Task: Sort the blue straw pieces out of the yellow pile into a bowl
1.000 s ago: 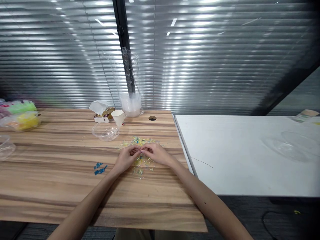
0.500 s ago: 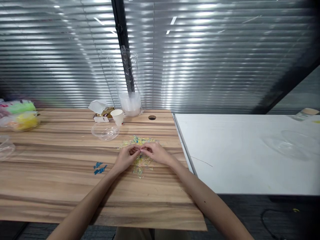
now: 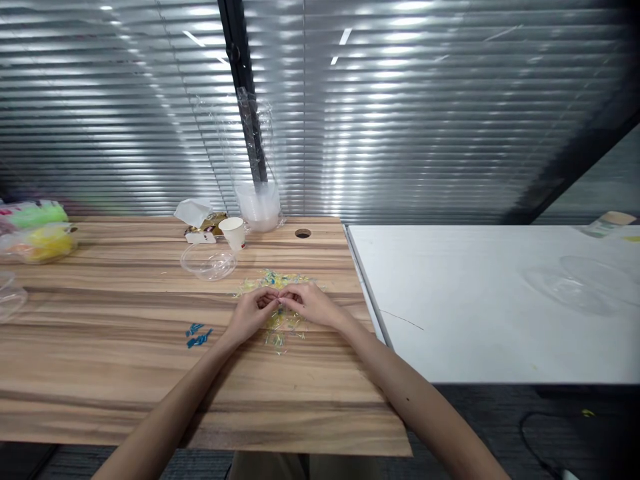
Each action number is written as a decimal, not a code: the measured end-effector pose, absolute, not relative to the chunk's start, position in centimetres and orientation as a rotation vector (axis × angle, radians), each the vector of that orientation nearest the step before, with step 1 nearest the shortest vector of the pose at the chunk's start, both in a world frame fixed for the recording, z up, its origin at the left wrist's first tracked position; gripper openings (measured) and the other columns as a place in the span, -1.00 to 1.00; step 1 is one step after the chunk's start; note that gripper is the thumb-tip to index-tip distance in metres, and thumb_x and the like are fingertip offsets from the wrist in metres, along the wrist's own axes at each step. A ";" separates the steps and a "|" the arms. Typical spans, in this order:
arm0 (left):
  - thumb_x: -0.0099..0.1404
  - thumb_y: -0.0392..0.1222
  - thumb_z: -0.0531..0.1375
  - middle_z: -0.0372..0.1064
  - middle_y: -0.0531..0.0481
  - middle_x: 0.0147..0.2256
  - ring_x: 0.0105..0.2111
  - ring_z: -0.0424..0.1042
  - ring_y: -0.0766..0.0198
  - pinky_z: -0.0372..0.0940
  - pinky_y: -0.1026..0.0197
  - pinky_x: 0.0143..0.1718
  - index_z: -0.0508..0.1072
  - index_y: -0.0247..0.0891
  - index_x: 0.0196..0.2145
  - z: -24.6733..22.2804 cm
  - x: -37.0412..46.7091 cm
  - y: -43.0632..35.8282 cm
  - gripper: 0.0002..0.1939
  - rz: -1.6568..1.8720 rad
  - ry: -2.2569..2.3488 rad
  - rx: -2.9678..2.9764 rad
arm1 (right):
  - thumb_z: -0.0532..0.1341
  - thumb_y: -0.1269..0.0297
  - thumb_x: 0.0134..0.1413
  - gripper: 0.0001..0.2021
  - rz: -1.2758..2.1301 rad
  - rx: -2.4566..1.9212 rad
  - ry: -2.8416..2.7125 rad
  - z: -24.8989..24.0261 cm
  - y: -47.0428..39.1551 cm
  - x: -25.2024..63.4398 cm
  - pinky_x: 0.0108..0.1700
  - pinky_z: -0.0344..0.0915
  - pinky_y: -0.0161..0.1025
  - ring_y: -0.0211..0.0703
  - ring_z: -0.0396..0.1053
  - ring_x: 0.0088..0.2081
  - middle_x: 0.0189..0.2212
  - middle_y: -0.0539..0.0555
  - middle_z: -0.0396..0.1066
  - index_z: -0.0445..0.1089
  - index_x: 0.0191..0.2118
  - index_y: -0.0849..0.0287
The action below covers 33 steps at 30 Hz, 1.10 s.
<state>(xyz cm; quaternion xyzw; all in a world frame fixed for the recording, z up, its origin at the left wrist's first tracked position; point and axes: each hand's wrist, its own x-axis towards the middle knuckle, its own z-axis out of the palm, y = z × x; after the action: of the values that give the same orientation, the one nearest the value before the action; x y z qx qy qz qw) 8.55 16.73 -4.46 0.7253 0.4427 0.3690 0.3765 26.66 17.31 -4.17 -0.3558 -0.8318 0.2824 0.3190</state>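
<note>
My left hand and my right hand meet fingertip to fingertip over a scattered pile of thin yellow, clear and blue strips. The fingers of both are pinched together. Whatever lies between the fingertips is too small and too covered to name. Part of the pile shows beyond my hands and part on the near side. Left of my left forearm, a small group of blue strips rests on the wooden table.
Behind my hands stand a clear plastic bowl, a paper cup, a tissue pack and stacked plastic containers. Bagged coloured material lies far left. A white table adjoins on the right, with clear lids.
The whole view has shifted very slightly. My hands keep their pinched pose over the pile, and nothing else has visibly moved.
</note>
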 end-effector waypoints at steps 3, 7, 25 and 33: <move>0.17 -0.04 0.18 0.50 -0.09 -0.36 -0.35 0.45 0.18 0.32 0.21 -0.31 0.48 -0.31 -0.30 -4.6 8.4 16.8 -0.73 0.946 1.121 1.862 | 0.12 0.37 0.19 -0.84 0.732 -0.923 -2.202 -4.1 17.3 26.7 -0.33 0.17 -0.36 -0.26 0.32 -0.41 -0.39 0.04 0.45 0.44 -0.21 0.21; 0.19 -0.03 0.17 0.50 -0.08 -0.35 -0.33 0.45 0.17 0.33 0.19 -0.26 0.48 -0.30 -0.28 -4.8 8.3 16.9 -0.72 0.919 1.123 1.885 | 0.12 0.38 0.18 -0.85 0.731 -0.914 -2.211 -4.0 17.3 26.7 -0.32 0.16 -0.35 -0.26 0.32 -0.39 -0.38 0.04 0.45 0.44 -0.23 0.21; 0.20 -0.04 0.17 0.50 -0.04 -0.33 -0.34 0.46 0.19 0.32 0.22 -0.27 0.49 -0.27 -0.29 -4.8 8.3 16.9 -0.75 0.915 1.107 1.881 | 0.09 0.36 0.21 -0.81 0.755 -0.927 -2.207 -3.7 17.0 26.8 -0.32 0.17 -0.35 -0.26 0.33 -0.38 -0.35 0.06 0.47 0.45 -0.20 0.21; 0.20 -0.05 0.17 0.50 -0.04 -0.33 -0.34 0.45 0.20 0.32 0.23 -0.28 0.49 -0.28 -0.30 -4.8 8.2 17.0 -0.75 0.912 1.112 1.900 | 0.09 0.38 0.21 -0.82 0.761 -0.921 -2.198 -3.5 17.1 26.8 -0.32 0.17 -0.35 -0.26 0.33 -0.38 -0.35 0.05 0.47 0.45 -0.21 0.22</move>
<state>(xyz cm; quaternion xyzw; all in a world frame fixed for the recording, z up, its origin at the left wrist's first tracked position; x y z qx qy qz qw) 8.24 16.97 -4.84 0.7406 0.4336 0.3554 0.3703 26.78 17.05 -3.55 -0.3495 -0.8340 0.2888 0.3144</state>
